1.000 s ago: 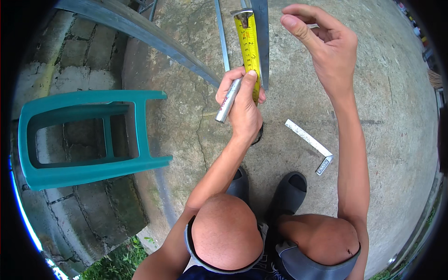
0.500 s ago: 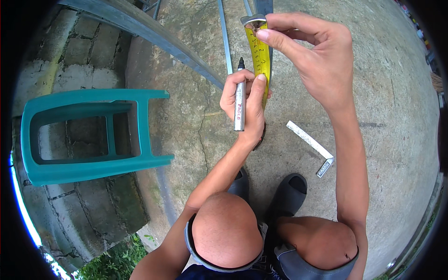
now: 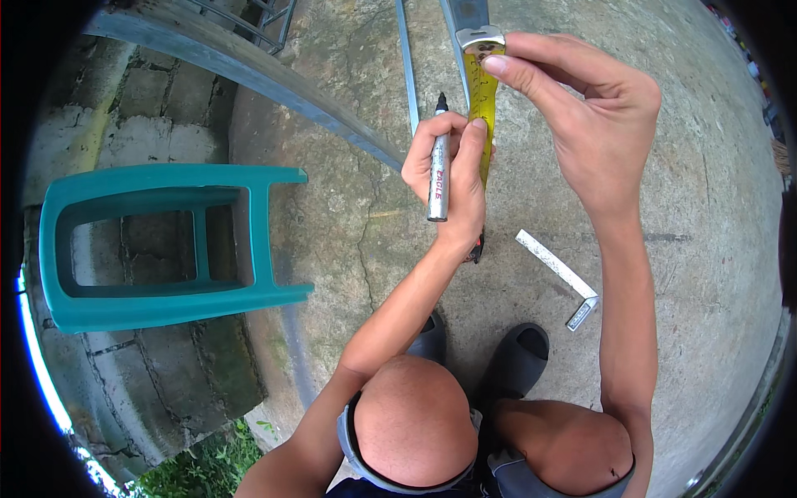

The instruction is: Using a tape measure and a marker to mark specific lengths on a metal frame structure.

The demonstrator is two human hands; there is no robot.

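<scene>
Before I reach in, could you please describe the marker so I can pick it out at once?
Right of the teal stool, find the left hand. The marker in its grip is silver with a black tip, unlike the yellow tape beside it.

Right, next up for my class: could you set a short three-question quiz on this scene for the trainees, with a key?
1. Multiple choice: besides the tape, what does the left hand hold?
A. a hammer
B. a marker
C. a brush
2. True or false: the green stool is to the left of the sandals.
3. Fill the gap: the right hand holds the tape near its metal ____.

Key:
1. B
2. True
3. hook
</scene>
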